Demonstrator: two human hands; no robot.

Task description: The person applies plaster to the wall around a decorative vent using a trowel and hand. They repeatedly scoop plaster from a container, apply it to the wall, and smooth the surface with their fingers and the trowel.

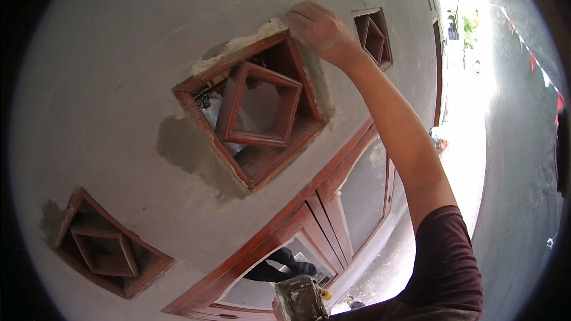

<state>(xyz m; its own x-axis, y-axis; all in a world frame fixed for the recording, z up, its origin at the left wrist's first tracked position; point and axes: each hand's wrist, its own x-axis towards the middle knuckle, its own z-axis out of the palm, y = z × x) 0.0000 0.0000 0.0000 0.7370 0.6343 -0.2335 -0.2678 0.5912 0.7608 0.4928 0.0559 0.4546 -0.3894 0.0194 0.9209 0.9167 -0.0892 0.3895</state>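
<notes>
My right hand (pixel 315 30) is raised to the upper corner of a square red-brown wooden vent frame (pixel 193 109), its curled fingers against rough pale plaster (pixel 232 50); anything inside them is hidden. A smaller tilted square frame (pixel 288 110) sits inside that opening. Darker damp patches (pixel 181 142) mark the grey wall around it. At the bottom edge, my left hand (pixel 278 308) grips a plaster-crusted container (pixel 299 297), mostly cut off, with a small yellow item (pixel 325 293) at its side.
Similar vents (pixel 101 244) (pixel 373 38) sit lower left and farther right on the wall (pixel 113 65). Red-framed glazed shutters (pixel 357 190) are below. A bright narrow passage (pixel 464 119) runs along the right, beside an opposite wall (pixel 514 178) with red and white bunting (pixel 532 62).
</notes>
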